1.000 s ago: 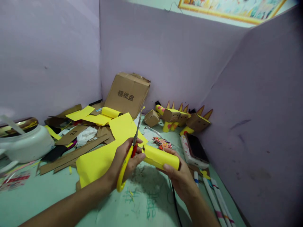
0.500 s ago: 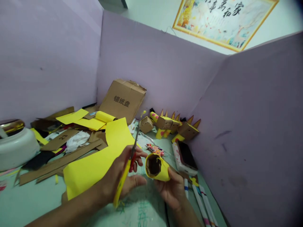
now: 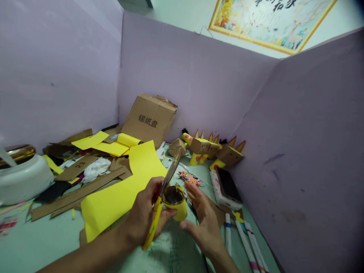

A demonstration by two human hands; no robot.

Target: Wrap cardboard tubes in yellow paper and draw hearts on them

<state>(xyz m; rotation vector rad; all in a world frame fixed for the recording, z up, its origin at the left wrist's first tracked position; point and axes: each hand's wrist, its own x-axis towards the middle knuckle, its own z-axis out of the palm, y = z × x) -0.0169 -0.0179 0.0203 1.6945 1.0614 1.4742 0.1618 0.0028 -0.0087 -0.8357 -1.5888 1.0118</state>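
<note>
My left hand (image 3: 148,212) is closed around a pair of scissors (image 3: 155,223) with yellow and red handles, blades pointing up and away. The same hand's thumb lies against a short cardboard tube (image 3: 179,212) wrapped in yellow paper, its dark hollow end facing up. How its other fingers meet the tube is partly hidden. Just right of the tube, my right hand (image 3: 203,220) has its fingers spread and holds nothing. Left of my hands lies a large sheet of yellow paper (image 3: 113,201), its edge cut unevenly.
Cardboard giraffe-like figures (image 3: 227,153) stand at the back right, near a flattened carton (image 3: 150,119). A phone (image 3: 229,184) rests on a white box. Marker pens (image 3: 247,246) lie at right. Cardboard scraps (image 3: 76,189) and a white pot (image 3: 22,178) are at left.
The yellow tube has passed from my right hand to my left and now stands more upright. My right hand has let go and opened. The scissors stay in my left hand.
</note>
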